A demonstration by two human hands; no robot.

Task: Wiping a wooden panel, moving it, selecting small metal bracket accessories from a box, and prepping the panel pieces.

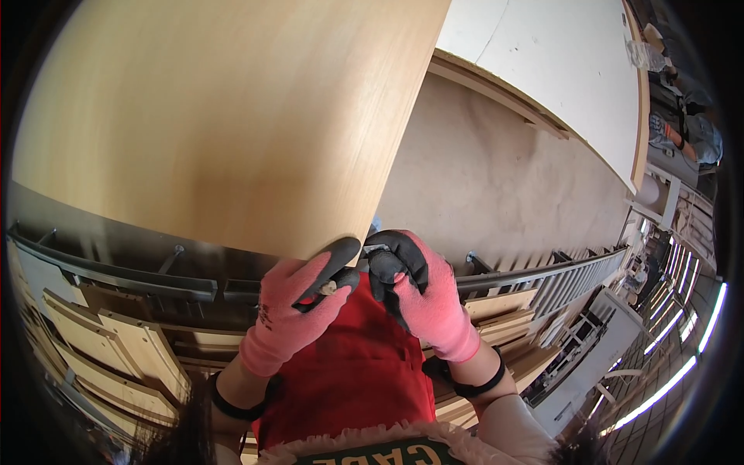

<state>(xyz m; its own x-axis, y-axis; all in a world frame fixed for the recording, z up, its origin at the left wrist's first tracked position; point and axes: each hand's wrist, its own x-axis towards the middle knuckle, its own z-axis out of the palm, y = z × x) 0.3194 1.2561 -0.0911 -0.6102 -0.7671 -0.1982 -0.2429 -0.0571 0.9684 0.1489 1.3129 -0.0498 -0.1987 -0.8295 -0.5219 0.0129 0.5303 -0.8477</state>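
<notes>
From the head view, the wooden panel [232,116] is met near its close corner by both hands, presumably because its edge is best reached there. A small pale piece [328,288] is enclosed by the left hand's [298,298] curled fingers; whether anything is pinched by the bent right hand [425,293] (fingers overlap) cannot be told. Lettering is seen inverted on the green chest band [376,449].

Head-worn fisheye, facing down, close range

Pale wooden panel [232,116]; flat
</notes>
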